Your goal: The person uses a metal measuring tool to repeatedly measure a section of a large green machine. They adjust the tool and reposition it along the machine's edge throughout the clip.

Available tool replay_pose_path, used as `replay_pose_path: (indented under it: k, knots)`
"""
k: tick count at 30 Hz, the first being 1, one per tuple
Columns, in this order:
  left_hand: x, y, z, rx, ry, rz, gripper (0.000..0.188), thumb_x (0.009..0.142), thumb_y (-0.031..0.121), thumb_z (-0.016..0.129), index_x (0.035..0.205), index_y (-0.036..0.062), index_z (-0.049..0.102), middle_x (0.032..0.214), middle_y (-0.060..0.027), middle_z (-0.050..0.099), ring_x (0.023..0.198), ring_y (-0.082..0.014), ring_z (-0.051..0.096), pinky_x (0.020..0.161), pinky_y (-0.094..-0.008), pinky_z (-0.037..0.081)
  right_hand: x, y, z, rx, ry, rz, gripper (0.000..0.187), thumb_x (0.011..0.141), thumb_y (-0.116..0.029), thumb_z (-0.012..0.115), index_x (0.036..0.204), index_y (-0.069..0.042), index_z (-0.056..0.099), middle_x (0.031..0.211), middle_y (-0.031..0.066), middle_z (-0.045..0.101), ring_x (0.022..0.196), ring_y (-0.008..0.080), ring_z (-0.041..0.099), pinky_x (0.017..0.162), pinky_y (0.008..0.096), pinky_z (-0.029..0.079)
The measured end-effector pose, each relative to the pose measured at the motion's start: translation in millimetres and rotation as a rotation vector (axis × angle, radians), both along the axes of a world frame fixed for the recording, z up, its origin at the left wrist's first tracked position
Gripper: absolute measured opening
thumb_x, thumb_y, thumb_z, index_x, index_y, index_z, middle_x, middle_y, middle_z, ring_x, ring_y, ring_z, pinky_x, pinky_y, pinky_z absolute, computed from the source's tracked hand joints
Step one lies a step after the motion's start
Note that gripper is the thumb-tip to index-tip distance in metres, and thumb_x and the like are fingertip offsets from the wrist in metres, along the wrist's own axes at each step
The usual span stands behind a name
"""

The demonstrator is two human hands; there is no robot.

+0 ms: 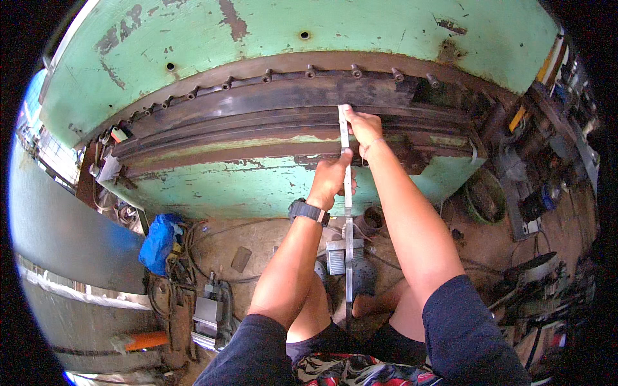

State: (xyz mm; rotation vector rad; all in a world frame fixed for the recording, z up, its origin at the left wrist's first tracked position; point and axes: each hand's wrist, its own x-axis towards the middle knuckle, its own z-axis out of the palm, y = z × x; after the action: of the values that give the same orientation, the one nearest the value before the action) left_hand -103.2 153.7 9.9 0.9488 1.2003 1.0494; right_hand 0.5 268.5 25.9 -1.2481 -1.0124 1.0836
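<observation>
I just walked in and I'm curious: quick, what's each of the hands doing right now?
Left hand: closed, holding the long metal strip partway along.
Right hand: closed, holding the same strip near its far end.

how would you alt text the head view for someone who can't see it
A person's left hand and right hand hold a long metal strip at a large, worn green machine, the right hand near the strip's far end, the left closer in. A blue bundle lies on the cluttered floor to the left.
</observation>
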Motion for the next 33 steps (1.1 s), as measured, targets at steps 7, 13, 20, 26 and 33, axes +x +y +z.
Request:
replay_pose_path:
  k: [7,13,20,26,33]
  knots:
    - [-7,1,-10,0.023,-0.018,-0.066,0.036,0.099,0.030,0.058,0.091,-0.0039,0.067,0.080,-0.0115,0.068,0.064,-0.0210,0.068,0.057,-0.0350,0.058,19,-17,0,0.045,0.051,0.158,0.034,0.096,-0.038,0.070,0.084,-0.006,0.073,0.080,0.0002,0.070,0.070,0.0096,0.056,0.068,0.0272,0.044]
    - [-9,0,-4,0.065,-0.001,-0.092,0.031,0.096,0.026,0.063,0.088,-0.0035,0.069,0.074,-0.0111,0.069,0.061,-0.0201,0.068,0.053,-0.0335,0.053,19,-19,-1,0.020,-0.068,0.218,0.032,0.091,-0.036,0.075,0.083,-0.006,0.073,0.080,-0.0001,0.068,0.074,0.0107,0.055,0.075,0.0285,0.043]
    - [-11,-1,-9,0.071,0.103,-0.103,0.033,0.098,0.030,0.063,0.095,-0.0028,0.069,0.079,-0.0093,0.070,0.066,-0.0188,0.068,0.058,-0.0333,0.055,10,-23,-6,0.103,-0.055,0.225,0.027,0.085,-0.028,0.081,0.088,-0.003,0.074,0.083,0.0024,0.070,0.078,0.0127,0.060,0.076,0.0306,0.046]
    - [-7,-1,-5,0.021,0.088,-0.090,0.031,0.098,0.029,0.062,0.094,-0.0009,0.069,0.078,-0.0100,0.071,0.065,-0.0189,0.068,0.057,-0.0349,0.055,7,-14,-10,0.094,-0.027,0.084,0.031,0.087,-0.030,0.080,0.077,-0.002,0.071,0.074,0.0007,0.066,0.067,0.0104,0.054,0.064,0.0298,0.043]
    - [-8,-3,-5,0.038,0.111,-0.097,0.031,0.099,0.029,0.062,0.095,-0.0010,0.069,0.078,-0.0103,0.070,0.064,-0.0196,0.068,0.056,-0.0342,0.055,4,-16,-8,0.076,-0.069,0.051,0.032,0.089,-0.030,0.078,0.074,-0.003,0.068,0.071,0.0016,0.064,0.064,0.0130,0.053,0.063,0.0317,0.042]
